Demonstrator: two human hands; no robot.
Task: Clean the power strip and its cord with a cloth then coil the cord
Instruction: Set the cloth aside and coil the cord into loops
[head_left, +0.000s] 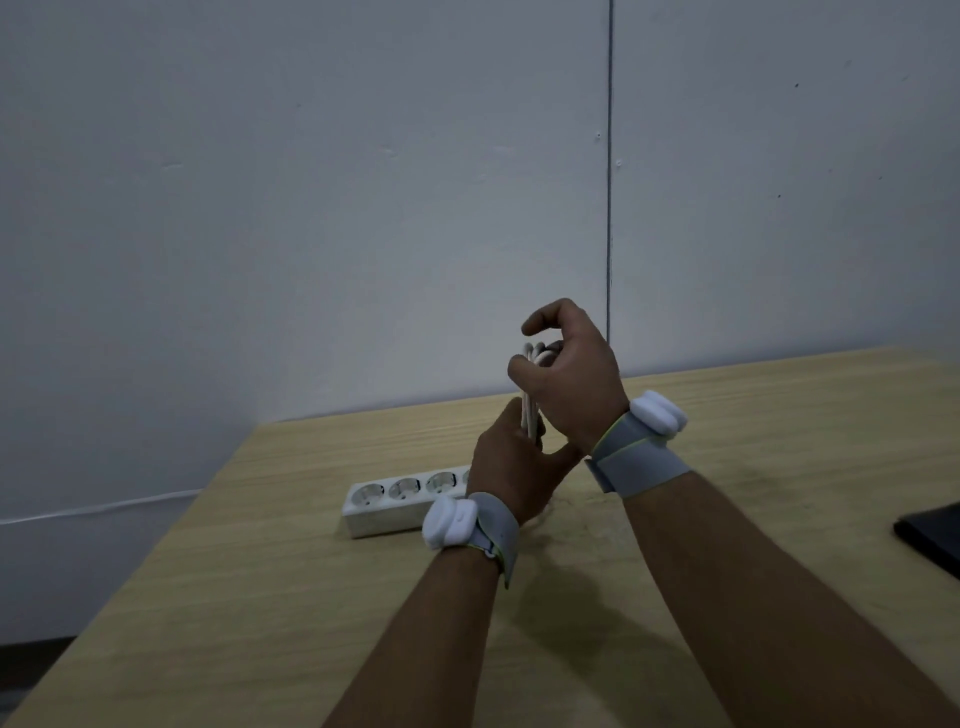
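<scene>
A white power strip (387, 501) with several round sockets lies on the wooden table (260, 597), its right end hidden behind my left wrist. Its white cord (531, 410) is gathered into upright loops above the table. My left hand (511, 467) grips the lower part of the loops. My right hand (569, 379) holds the top of the loops, with the index finger curled over them. Both wrists wear grey straps with white sensors. No cloth is in view.
A grey wall (363, 208) rises behind the table's far edge. A dark flat object (932, 535) lies at the table's right edge. The table's left edge drops to the floor (78, 571).
</scene>
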